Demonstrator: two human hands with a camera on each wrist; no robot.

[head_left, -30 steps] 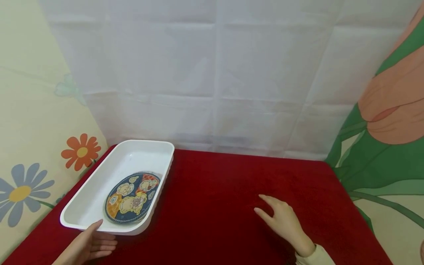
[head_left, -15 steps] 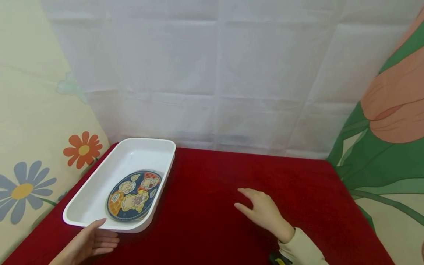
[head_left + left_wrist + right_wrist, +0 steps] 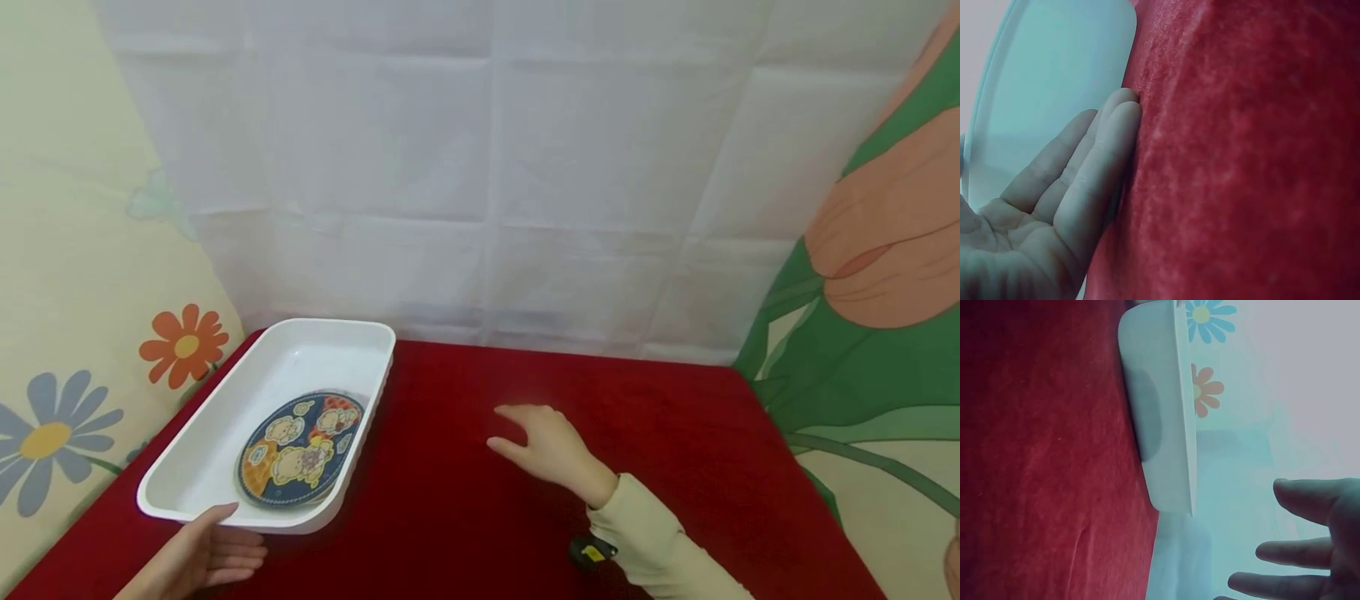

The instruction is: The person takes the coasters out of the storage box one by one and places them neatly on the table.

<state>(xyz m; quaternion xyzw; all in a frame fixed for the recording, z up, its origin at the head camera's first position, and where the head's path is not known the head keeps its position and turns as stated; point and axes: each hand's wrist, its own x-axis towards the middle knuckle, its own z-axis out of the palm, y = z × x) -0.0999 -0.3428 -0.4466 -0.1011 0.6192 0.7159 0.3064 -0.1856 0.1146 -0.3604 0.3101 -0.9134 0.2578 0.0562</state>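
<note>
A white rectangular tray [image 3: 273,350] stands at the left of the red-covered table. Inside it, against the right wall, lies a flat round disc [image 3: 300,450] printed dark blue with cartoon bears and orange and red patches. My left hand [image 3: 197,552] is at the tray's near end, thumb at the rim and straight fingers along the outer wall; the left wrist view has these fingers [image 3: 1094,169] close beside the wall, low by the cloth. My right hand [image 3: 551,446] hovers above the cloth right of the tray, fingers extended and holding nothing.
Red cloth [image 3: 465,467] covers the tabletop. Behind it hangs a white creased sheet [image 3: 480,167], with flower-printed panels at left [image 3: 60,250] and right [image 3: 885,350]. A black device with a yellow mark [image 3: 592,552] is at my right wrist.
My right hand has moved left over the cloth towards the tray, bringing more of the sleeve into view. The left hand, tray and disc keep their places.
</note>
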